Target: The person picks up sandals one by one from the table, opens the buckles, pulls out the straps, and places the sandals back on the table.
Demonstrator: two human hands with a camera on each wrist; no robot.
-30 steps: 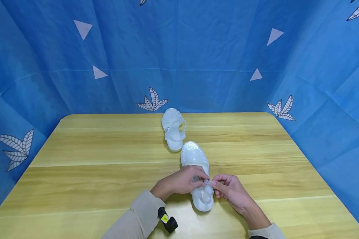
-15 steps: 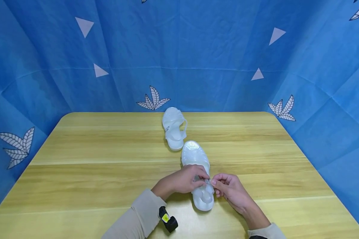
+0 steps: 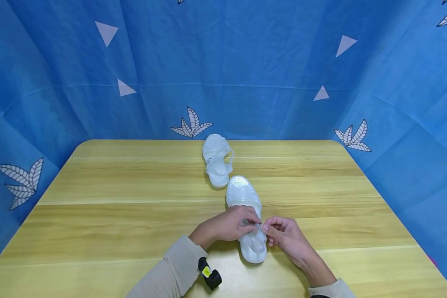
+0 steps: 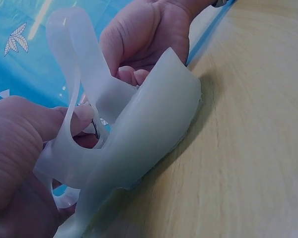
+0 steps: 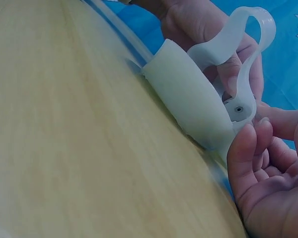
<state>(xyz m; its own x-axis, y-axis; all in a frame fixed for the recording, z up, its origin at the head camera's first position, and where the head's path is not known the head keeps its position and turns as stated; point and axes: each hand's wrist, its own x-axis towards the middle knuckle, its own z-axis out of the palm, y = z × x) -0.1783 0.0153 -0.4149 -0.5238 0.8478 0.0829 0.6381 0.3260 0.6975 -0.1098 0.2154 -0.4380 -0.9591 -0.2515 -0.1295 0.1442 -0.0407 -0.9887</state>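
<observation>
A white translucent jelly sandal (image 3: 242,192) lies sole down, toe pointing away from me. Both hands meet over its ankle strap (image 5: 268,29), which rises in a loop behind the heel. From the left, my left hand (image 3: 231,223) pinches the strap beside a small metal buckle (image 3: 258,226). On the other side, my right hand (image 3: 288,238) pinches the strap's end between thumb and forefinger, right at the buckle. A rivet (image 5: 239,109) shows on the strap in the right wrist view. Fingertips partly hide the buckle.
A matching sandal (image 3: 212,145) lies farther back, its heel close to the near sandal's toe. Both are on a wood-grain table (image 3: 134,182). Blue cloth (image 3: 268,58) with leaf and triangle prints hangs behind and at the sides. A black wrist band (image 3: 210,275) sits on the left sleeve.
Both hands keep their grip at the buckle, with hardly any movement. The head view has shifted very slightly.
</observation>
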